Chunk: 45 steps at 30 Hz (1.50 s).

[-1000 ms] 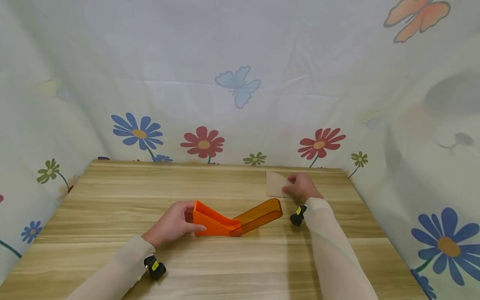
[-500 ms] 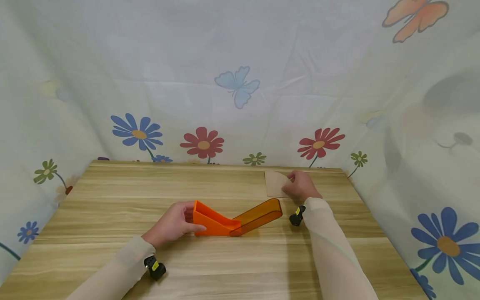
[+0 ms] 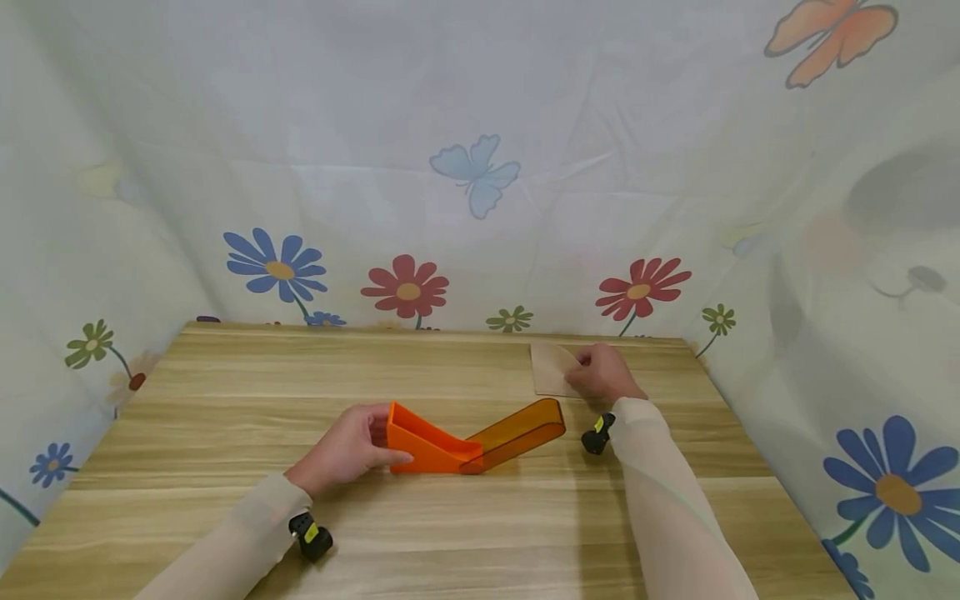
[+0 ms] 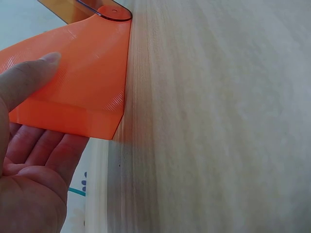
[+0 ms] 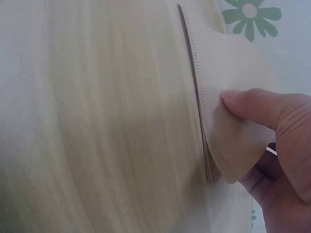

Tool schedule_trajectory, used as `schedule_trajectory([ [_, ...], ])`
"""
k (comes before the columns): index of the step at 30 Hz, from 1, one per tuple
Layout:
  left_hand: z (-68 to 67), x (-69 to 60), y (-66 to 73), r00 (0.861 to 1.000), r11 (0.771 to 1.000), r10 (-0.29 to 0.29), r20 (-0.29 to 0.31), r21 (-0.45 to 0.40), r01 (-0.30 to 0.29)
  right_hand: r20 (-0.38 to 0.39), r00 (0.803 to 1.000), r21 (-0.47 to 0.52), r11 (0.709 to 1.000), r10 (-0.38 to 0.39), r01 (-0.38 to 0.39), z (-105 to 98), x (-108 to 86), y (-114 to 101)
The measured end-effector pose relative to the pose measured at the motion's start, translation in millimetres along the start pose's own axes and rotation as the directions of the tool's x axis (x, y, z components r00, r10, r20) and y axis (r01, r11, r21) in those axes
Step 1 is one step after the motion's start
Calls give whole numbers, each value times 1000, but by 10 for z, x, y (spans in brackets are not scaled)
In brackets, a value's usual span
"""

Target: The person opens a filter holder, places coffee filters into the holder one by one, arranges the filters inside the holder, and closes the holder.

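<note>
On the near half of a wooden table (image 3: 450,550), the left hand (image 3: 347,450) holds the tall end of an orange box (image 3: 427,446), thumb on one broad side, fingers opposite. It looks light, stiff and perhaps slippery; those flat sides seem the surest hold. Its see-through amber lid (image 3: 517,425) tilts up rightward. Farther back, the right hand (image 3: 603,375) pinches thin tan paper (image 3: 551,371), bending the top; how many sheets are gripped, I cannot tell. It should be soft and crease easily, best pinched lightly near an edge. Behind hangs a flowered cloth (image 3: 480,83).
</note>
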State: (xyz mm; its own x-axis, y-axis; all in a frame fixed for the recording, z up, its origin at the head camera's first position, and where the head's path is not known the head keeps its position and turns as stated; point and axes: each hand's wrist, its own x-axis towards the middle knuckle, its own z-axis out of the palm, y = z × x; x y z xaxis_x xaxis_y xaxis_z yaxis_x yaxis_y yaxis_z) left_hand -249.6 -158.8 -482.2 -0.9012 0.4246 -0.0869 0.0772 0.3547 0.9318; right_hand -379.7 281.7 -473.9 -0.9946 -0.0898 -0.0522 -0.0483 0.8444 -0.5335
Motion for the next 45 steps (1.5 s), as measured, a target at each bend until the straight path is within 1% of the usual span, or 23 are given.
schedule_trajectory([
  [2, 0, 0, 1, 1000, 1000, 3, -1, 3, -3, -8, 1000, -23, 1000, -12, 12, -15, -7, 8],
  [5, -1, -1, 6, 1000, 1000, 7, 0, 7, -7, 3, 1000, -28, 1000, 3, -3, -56, -24, 13],
  [8, -2, -1, 4, 1000, 1000, 9, 0, 12, -9, 41, 998, 4, 999, 42, -43, -121, -54, 12],
  [10, -1, -1, 2, 1000, 1000, 7, 1, 12, -7, 68, 995, 45, 996, 75, -78, -168, -78, 10],
  [12, 0, 1, -3, 1000, 1000, 7, 3, 12, -7, 88, 992, 89, 991, 90, -98, -207, -96, 13],
  [14, 1, 3, -5, 1000, 1000, 9, 5, 12, -9, 89, 992, 125, 987, 92, -103, -237, -113, 11],
  [19, 1, 4, 3, 1000, 1000, 16, 8, 14, -16, 66, 997, 162, 986, 34, -45, -302, -145, -22],
  [24, 5, -6, 19, 1000, 1000, 14, 2, 15, -14, 57, 998, 179, 984, -28, 17, -375, -208, -133],
  [33, 17, -6, -6, 1000, 1000, -7, -16, 17, 7, 24, 995, 196, 976, -99, 93, -509, -440, -489],
  [39, 13, 3, -24, 1000, 1000, 4, -13, 13, -4, 9, 988, 201, 969, -152, 147, -573, -629, -739],
  [45, 12, 9, -35, 1000, 1000, 15, -7, 4, -15, -11, 980, 247, 949, -200, 197, -588, -786, -888],
])
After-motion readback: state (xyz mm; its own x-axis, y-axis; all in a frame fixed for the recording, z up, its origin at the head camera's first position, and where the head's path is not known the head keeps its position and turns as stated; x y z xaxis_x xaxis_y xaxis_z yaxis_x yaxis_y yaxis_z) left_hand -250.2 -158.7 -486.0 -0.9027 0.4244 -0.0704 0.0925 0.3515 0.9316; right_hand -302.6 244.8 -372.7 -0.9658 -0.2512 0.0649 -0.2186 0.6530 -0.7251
